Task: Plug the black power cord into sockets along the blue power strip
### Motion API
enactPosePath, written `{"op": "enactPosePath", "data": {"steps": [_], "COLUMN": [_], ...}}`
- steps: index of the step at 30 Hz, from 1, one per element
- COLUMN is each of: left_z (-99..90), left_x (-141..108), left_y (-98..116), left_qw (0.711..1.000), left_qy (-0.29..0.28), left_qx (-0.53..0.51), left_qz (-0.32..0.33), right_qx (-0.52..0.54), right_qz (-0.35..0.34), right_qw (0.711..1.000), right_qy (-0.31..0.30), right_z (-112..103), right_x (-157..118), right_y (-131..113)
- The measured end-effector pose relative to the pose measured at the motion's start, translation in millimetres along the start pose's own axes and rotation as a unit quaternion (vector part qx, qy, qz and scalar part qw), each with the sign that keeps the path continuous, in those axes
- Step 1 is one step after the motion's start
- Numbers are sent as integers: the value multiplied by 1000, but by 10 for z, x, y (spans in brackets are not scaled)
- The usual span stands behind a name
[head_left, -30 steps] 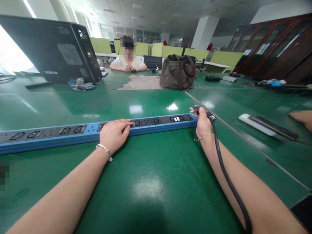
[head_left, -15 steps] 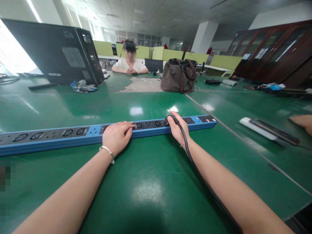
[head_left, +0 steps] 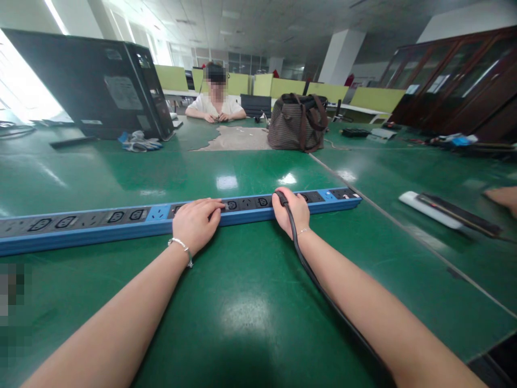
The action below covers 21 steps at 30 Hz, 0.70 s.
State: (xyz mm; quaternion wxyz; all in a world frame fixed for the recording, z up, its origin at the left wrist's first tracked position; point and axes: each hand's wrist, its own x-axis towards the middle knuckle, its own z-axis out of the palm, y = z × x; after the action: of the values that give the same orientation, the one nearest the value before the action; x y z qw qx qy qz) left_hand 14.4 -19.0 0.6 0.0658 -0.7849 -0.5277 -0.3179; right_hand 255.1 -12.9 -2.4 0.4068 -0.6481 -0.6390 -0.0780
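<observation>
A long blue power strip (head_left: 246, 218) with black and blue sockets lies across the green table. Over its middle is my left hand (head_left: 196, 223), its fingers closed over the top, pressing on the strip and covering some sockets. Farther right, my right hand (head_left: 294, 210) grips a black plug (head_left: 280, 197) between thumb and fingers, down against the strip's sockets. Whether the plug is fully seated cannot be made out, since my fingers hide its lower end. From the plug, a black cable (head_left: 307, 267) runs back along my right forearm.
A black computer case (head_left: 92, 91) and work gloves (head_left: 139, 141) stand at the back left. A brown bag (head_left: 297, 124) sits behind the strip. Across the table sits a person (head_left: 216, 105). At right lies a white and black device (head_left: 448, 213), near another person's hand (head_left: 501, 196).
My right hand has shifted slightly left with the plug, and its fingers have closed more tightly around it. The cable moved along. My left hand stays on the strip.
</observation>
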Motion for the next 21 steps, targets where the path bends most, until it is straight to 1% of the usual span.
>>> {"op": "enactPosePath", "data": {"steps": [3,7,12,16,19,21], "left_z": [-11,-23,-21,-18,-22,-22], "left_x": [-7,-13,-17,-19,-25,-35], "left_y": [-11,-14,-3,-10,-14,-20], "left_qw": [1000,1000,1000,1000,999,995], "left_qy": [-6,-15,-16,-18,-11,10], "left_qx": [3,12,10,6,-5,-42], "left_qz": [0,1,-3,-7,-52,-90], "right_qx": [-17,-42,-56,-57,-50,-40], "right_qz": [-20,-18,3,-7,-17,-22], "right_qw": [1000,999,998,997,997,998], "right_qy": [3,-1,-21,-45,-55,-45], "right_z": [44,70,9,-35,-26,-3], "right_x": [-50,-90,-97,-92,-77,-67], "right_y": [32,71,49,51,84,113]}}
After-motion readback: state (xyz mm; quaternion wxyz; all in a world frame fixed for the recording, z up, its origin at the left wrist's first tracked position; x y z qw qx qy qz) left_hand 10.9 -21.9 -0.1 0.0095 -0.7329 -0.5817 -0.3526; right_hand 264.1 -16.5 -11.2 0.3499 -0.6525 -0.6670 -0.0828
